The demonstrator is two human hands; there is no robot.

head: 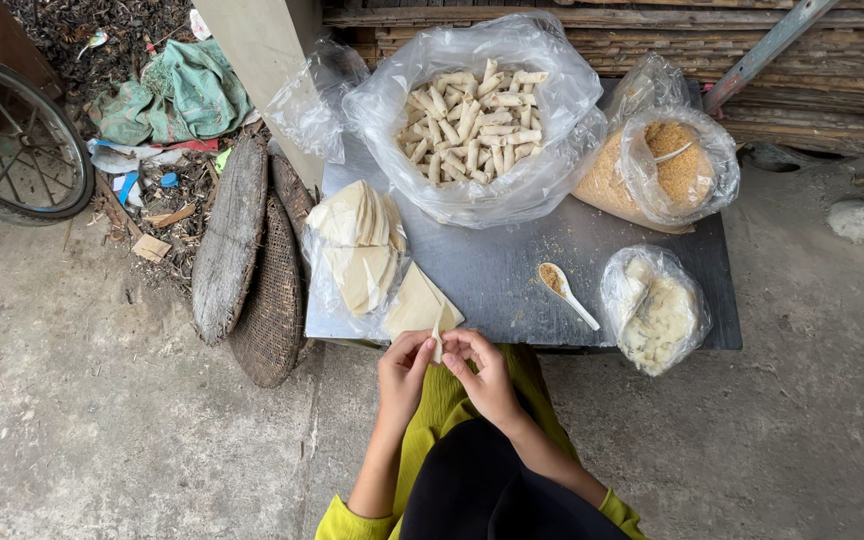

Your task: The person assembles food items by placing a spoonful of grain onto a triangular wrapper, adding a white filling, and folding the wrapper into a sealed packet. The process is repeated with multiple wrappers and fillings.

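My left hand point(404, 368) and my right hand point(480, 372) meet at the near edge of a low grey metal table point(512, 270). Together they pinch a thin pale wrapper sheet point(436, 347), peeling it off a small stack of triangular wrappers point(417, 303). To the left, on clear plastic, lie more folded wrappers point(357, 240). A white spoon point(564, 290) holding brown crumbs rests on the table right of my hands.
A big clear bag of rolled pale sticks point(472, 125) stands at the back. A bag of brown crumbs point(657, 170) and a bag of white lumps point(655, 312) sit on the right. Woven trays point(252, 260) lean left of the table; a bicycle wheel point(12, 140) is far left.
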